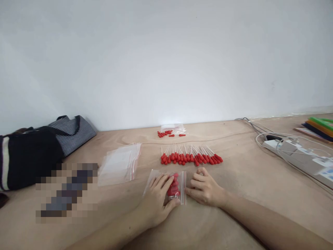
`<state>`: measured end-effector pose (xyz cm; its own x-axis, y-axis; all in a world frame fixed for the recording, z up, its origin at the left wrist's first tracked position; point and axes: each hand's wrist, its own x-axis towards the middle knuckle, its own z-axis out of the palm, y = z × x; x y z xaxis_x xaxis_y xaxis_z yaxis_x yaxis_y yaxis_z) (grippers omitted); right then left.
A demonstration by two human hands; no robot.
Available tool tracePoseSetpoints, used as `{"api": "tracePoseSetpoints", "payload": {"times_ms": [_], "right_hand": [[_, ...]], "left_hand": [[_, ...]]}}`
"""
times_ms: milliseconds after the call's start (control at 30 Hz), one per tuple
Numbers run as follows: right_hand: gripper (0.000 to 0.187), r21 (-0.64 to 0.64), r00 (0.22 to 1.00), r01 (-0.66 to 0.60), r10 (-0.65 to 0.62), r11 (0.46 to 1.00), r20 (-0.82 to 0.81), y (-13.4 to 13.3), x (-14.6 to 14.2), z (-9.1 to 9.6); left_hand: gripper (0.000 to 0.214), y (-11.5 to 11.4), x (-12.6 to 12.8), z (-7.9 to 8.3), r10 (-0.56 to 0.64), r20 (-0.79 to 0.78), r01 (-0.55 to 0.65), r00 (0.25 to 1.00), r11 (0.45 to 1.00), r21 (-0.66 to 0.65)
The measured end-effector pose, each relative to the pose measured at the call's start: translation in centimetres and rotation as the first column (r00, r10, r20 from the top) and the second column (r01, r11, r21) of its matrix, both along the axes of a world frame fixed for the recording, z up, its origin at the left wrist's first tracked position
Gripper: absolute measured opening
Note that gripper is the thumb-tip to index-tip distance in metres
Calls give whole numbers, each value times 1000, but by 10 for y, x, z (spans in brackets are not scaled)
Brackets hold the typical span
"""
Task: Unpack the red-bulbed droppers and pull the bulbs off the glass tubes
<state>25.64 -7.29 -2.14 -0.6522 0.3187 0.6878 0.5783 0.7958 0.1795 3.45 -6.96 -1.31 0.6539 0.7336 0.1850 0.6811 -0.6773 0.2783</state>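
A clear zip bag (183, 187) with a red stripe along its right edge lies before me, with several red-tipped pieces (173, 189) inside it. Over the bag's left part rests my left hand (156, 198), fingers stretched out and thumb spread along the near side of the red tips. My right hand (205, 189) is curled at the bag's striped edge, its lower fingers closed against it. The thumb of that hand is mostly hidden. Just beyond both hands, a row of red-tipped white sticks (192, 158) lies with the tips toward me.
Flat, unfilled zip bags (117, 163) are stacked at left. Near the wall lie loose red tips (165, 133) and a small bag with white sticks (179, 130). A power strip (301, 156) with cables stands right, by coloured folders (317, 126). A black striped bag (33, 152) sits far left.
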Motion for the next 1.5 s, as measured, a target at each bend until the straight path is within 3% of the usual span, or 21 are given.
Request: {"api": "tracePoseSetpoints", "payload": {"times_ms": [67,133,200,333,533,800,1033,1233,1333,1500], "right_hand": [[20,-1,1000,13,-13,1000,-15,0,1,2],[19,-14,999,37,-38,999,-35,0,2,3],[18,-31,996,71,-73,997,-56,0,3,4],[20,-62,990,119,-124,991,-72,1,5,2],[17,-90,994,87,-92,992,-61,3,7,-1],[11,-59,996,28,-33,998,-86,5,5,1],[11,-66,994,30,-36,997,-100,6,4,-2],[14,-75,995,38,-45,996,-93,6,5,-2],[13,-75,994,37,-45,996,-97,6,5,-1],[15,-72,993,38,-46,997,-109,6,6,-1]], "left_hand": [[59,-3,3,-1,49,-21,-49,999,999,24],[51,2,8,4,4,-33,-2,999,999,44],[40,14,15,13,-137,-36,140,990,988,70],[33,46,32,32,-404,-94,413,910,904,114],[29,71,43,43,-559,-206,587,804,801,116],[13,71,40,33,-583,-177,609,793,769,195],[23,69,41,30,-570,-229,613,789,757,227],[16,70,43,32,-555,-264,611,788,758,230],[19,70,44,33,-556,-281,613,782,768,186],[27,70,47,37,-503,-178,505,845,862,-38]]}}
